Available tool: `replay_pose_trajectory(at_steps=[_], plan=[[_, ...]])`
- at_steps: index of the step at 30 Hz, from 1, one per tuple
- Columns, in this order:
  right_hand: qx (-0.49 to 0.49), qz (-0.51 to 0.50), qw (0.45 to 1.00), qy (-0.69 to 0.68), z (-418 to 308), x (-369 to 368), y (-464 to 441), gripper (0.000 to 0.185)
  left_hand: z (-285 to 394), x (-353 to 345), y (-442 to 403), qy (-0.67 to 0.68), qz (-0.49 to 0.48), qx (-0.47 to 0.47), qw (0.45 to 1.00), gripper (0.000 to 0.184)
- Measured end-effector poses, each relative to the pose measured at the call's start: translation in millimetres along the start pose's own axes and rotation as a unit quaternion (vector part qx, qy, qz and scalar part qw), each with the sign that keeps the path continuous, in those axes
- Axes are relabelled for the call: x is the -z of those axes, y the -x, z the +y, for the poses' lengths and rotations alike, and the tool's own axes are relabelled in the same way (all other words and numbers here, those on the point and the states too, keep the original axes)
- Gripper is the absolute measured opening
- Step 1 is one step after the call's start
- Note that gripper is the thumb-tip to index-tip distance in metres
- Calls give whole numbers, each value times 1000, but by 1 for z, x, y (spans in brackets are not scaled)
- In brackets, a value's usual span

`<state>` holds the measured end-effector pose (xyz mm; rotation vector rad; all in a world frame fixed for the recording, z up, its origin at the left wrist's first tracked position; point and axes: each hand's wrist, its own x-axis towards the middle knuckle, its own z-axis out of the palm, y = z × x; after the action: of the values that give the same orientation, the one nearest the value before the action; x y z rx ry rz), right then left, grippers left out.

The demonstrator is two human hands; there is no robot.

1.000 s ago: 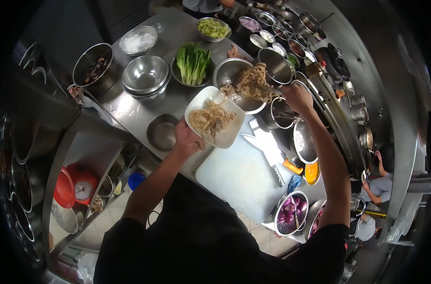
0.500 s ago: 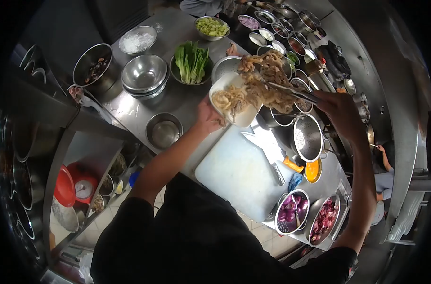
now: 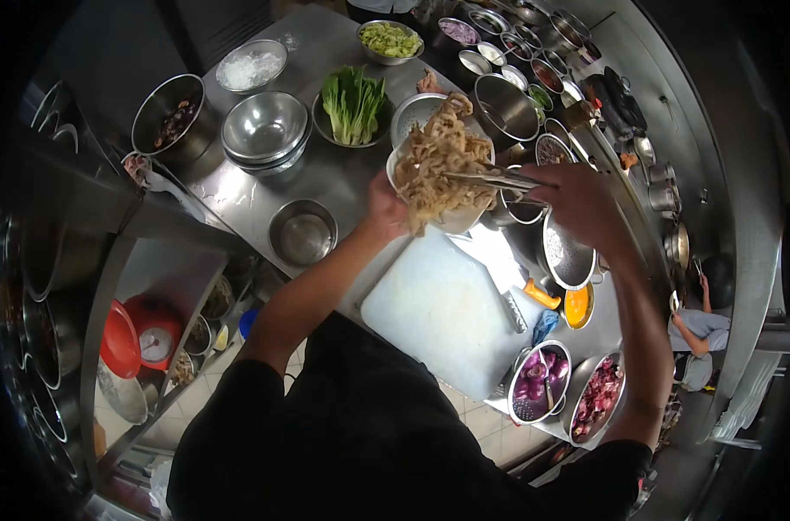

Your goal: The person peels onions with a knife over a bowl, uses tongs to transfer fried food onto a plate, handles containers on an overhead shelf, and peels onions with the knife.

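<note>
My left hand (image 3: 388, 210) grips the near-left side of a white container (image 3: 457, 220), holding it above the table. Wrapped round metal tongs (image 3: 503, 180), my right hand (image 3: 577, 195) is closed, with the tips in a clump of pale brown, stringy food (image 3: 443, 156). The clump lies over the container and hides most of its inside; I cannot make out what food it is. Behind the container a metal colander (image 3: 412, 115) is partly covered. Below my hands is a white cutting board (image 3: 443, 317), with an orange-handled knife (image 3: 541, 293) along its right edge.
Leafy greens fill a bowl (image 3: 352, 108) at the back. Stacked steel bowls (image 3: 265, 130) and a steel pot (image 3: 302, 234) stand left. Purple onions in a colander (image 3: 534, 382), chopped red onions in a pan (image 3: 597, 399) and an orange-filled bowl (image 3: 577, 306) are right. Another person (image 3: 703, 326) is far right.
My right hand has moved left and slightly down with the tongs, carrying the clump from right of the container to over it. My left hand has barely moved.
</note>
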<state>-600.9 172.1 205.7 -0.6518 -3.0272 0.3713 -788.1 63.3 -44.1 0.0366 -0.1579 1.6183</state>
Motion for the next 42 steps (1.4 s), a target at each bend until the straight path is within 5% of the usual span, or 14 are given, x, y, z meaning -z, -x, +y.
replay_pose_trajectory(at_steps=[2, 6, 8, 12, 15, 18, 21, 24, 25, 28, 35, 39, 42], plan=[[-83, -49, 987, 127, -18, -13, -4, 28, -2, -12, 3, -181, 0, -83, 980, 56], [-76, -28, 994, 67, -10, -27, 0, 27, 3, -6, 9, -40, -14, -59, 997, 52], [-72, -27, 996, 36, -1, -27, 1, 28, 2, 5, 10, -116, -99, -99, 983, 52], [-106, -98, 989, -19, 7, 4, 4, 31, -4, -24, 15, -140, -99, -147, 974, 54], [-120, -149, 975, -110, 22, 24, 1, 38, 5, 0, 20, -221, -117, -156, 956, 76], [-149, -137, 967, -153, 40, 32, -11, 38, 14, 21, 33, -283, -66, -180, 940, 68], [-154, -83, 979, -102, 62, 17, -37, 40, 22, 23, 52, -174, 64, -165, 969, 58], [-140, -94, 982, 88, 107, -50, -70, 32, 33, 18, 77, -295, -42, -252, 921, 52], [-154, -133, 969, 138, 123, -76, -85, 31, 42, 31, 88, -268, 71, -245, 929, 48], [-108, -189, 971, 96, 161, -141, -118, 32, 61, 35, 120, -229, 209, -240, 920, 46], [-166, -200, 944, 204, 129, -153, -127, 22, 77, 33, 171, -221, 247, -259, 907, 45], [-199, -144, 961, 129, 108, -135, -124, 26, 79, 31, 178, -214, 249, -264, 907, 45], [-119, -163, 968, 151, 110, -141, -134, 29, 79, 31, 177, -208, 248, -264, 909, 45]])
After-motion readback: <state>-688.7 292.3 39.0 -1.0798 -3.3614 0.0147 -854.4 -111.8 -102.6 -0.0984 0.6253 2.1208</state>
